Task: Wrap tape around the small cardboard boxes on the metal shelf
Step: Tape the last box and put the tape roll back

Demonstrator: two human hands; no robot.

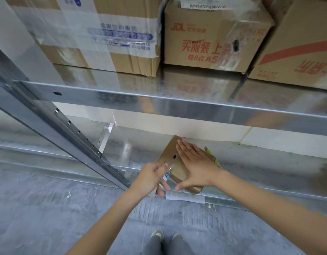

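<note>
Brown cardboard sits under your right hand: a small box lies flat on the lower metal shelf, near its front edge, turned at an angle so one corner points toward the back wall. Your right palm presses flat on top of it, fingers spread and straight, thumb stretched along the near end of the box; the hand is open, not gripping anything. A dark round hole shows in the top face of the box just beside your fingers.

Your left hand is just to the left of the box, curled shut around a roll of tape. A clear strip with some blue print runs from the roll up to the near left edge of the box. How much of the strip is already stuck down, you cannot tell from here.

A white paper label lies on the shelf lip just in front of the box. Something green and yellow pokes out behind the box on its right side; too little shows to name it.

On the upper shelf stand three large cartons, heavily taped. Your shoes stand on the grey floor below.
</note>
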